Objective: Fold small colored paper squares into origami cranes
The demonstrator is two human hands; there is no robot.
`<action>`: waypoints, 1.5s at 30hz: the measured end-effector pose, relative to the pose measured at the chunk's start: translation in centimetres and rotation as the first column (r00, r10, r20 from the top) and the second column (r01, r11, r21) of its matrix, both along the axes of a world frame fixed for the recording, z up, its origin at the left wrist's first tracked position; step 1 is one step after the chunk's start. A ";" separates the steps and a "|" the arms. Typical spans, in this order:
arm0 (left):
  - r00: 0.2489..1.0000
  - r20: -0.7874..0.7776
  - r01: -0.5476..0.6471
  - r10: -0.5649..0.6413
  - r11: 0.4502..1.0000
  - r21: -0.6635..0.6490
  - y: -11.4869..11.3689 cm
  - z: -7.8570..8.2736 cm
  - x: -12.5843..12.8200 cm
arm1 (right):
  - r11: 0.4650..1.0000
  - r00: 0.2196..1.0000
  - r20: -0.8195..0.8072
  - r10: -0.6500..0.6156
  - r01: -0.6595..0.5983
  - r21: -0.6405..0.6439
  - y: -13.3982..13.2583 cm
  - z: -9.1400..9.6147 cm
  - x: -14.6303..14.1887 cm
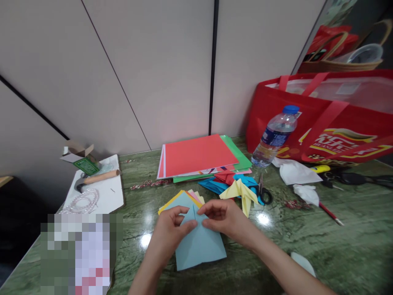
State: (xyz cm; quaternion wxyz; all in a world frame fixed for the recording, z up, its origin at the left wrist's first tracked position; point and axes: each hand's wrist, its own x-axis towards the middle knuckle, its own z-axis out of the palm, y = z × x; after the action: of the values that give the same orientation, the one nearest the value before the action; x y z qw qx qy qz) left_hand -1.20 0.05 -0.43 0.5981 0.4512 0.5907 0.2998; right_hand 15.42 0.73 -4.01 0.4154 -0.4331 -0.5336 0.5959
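Note:
A light blue sheet of paper (pixel 201 246), its top corners folded in to a point, is held just above the green table (pixel 138 262). My left hand (pixel 173 227) pinches its upper left side between thumb and fingers. On the upper right side my right hand (pixel 221 217) has its fingertips closed on the folded flap. Behind the sheet, partly covered by it, lies a small stack of coloured paper squares (pixel 170 200). A yellow folded paper figure (pixel 241 194) rests beyond my right hand, with blue folded paper (pixel 211 185) beside it.
Scissors (pixel 264 192) lie near the folded figures. Large coloured sheets (pixel 199 155) are stacked by the wall. A water bottle (pixel 274 137) and a red bag (pixel 322 123) stand at right. On the left, a white board (pixel 118 192) carries a hammer (pixel 101 177), coiled tubing (pixel 84 200) and a green box (pixel 89 165).

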 end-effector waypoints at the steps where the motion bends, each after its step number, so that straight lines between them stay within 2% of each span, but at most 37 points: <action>1: 1.000 0.007 -0.008 0.008 1.000 -0.013 0.0 -0.1 0.0 | 1.000 1.000 -0.002 0.004 -0.004 -0.006 0.0 0.0 0.0; 12: 0.997 0.066 -0.029 0.032 0.998 -0.050 0.1 -0.3 0.2 | 0.999 0.999 -0.029 0.021 -0.022 -0.044 0.1 -0.1 0.1; 22: 0.996 0.067 -0.064 0.066 0.998 -0.024 0.2 -2.0 0.1 | 0.999 0.999 -0.028 0.026 -0.027 -0.046 0.0 0.0 0.1; 28: 0.996 0.039 -0.083 0.083 0.997 -0.005 0.1 -1.6 0.4 | 0.998 0.999 -0.041 0.034 -0.036 -0.057 0.0 0.1 0.1; 32: 0.999 -0.045 0.003 0.000 0.997 0.077 0.0 -0.9 0.7 | 0.998 0.999 -0.037 0.004 -0.006 -0.055 0.1 0.1 0.1; 36: 0.984 -0.154 0.116 -0.093 0.983 0.146 -0.2 -0.7 1.1 | 0.999 0.999 0.036 0.033 -0.033 0.007 0.3 0.2 0.2; 39: 0.972 -0.205 0.152 -0.115 0.973 0.174 -0.3 -0.7 1.5 | 0.999 0.996 0.084 0.035 -0.037 0.030 0.3 0.4 0.2; 45: 0.966 -0.212 0.188 -0.147 0.964 0.190 -0.6 -0.3 1.7 | 0.996 0.988 0.145 -0.055 0.044 0.082 -0.3 0.6 -0.4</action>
State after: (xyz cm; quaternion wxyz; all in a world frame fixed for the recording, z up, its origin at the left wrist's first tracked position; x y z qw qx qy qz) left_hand 0.47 -0.57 -0.70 0.5097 0.5871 0.5716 0.2622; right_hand 15.03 0.45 -3.45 0.4064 -0.4722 -0.5748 0.5305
